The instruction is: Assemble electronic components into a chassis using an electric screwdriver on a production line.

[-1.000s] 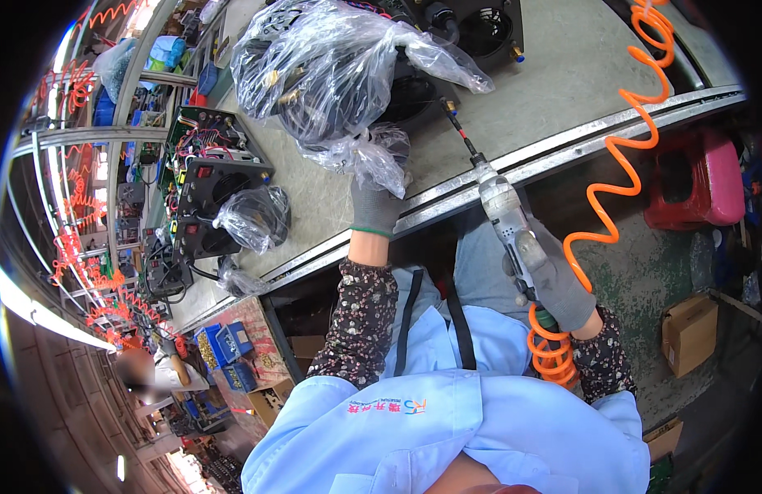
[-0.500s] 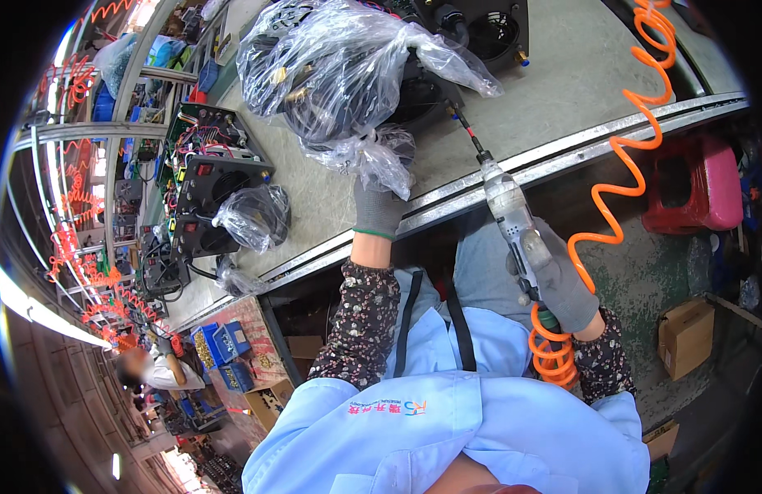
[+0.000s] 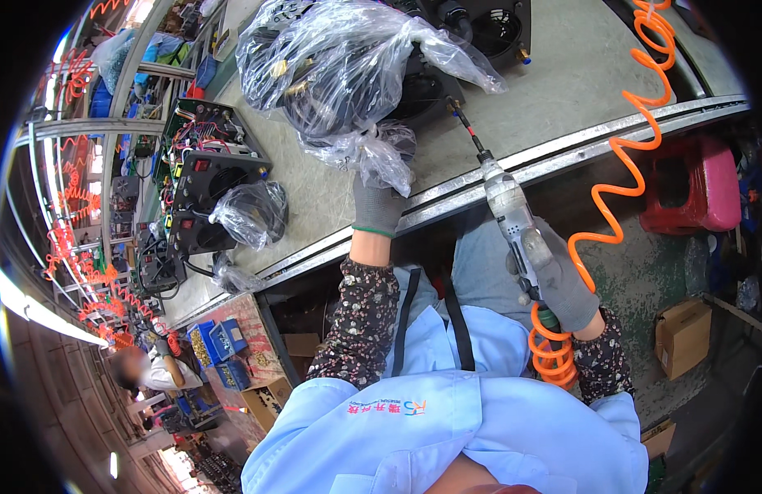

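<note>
In a grey glove, my right hand (image 3: 562, 284) is wrapped round a pneumatic screwdriver (image 3: 510, 210). Its long bit reaches over the bench edge, the tip at the lower corner of a black machine panel (image 3: 422, 99). A clear plastic bag (image 3: 332, 74) with dark parts inside covers much of that machine. My left hand (image 3: 376, 206), also gloved, is at the bench edge under the bag's gathered end. The plastic hides its fingers, so their grip does not show.
A coiled orange air hose (image 3: 615, 198) runs to the screwdriver. Several partly built machines (image 3: 212, 181) stand on the left of the metal bench (image 3: 315, 206). Beyond them are blue bins (image 3: 229, 337) of small parts. A pink stool (image 3: 706, 185) and cardboard box (image 3: 683, 337) are at right.
The screwdriver and both hands stay nearly where they were. The view has shifted very slightly.
</note>
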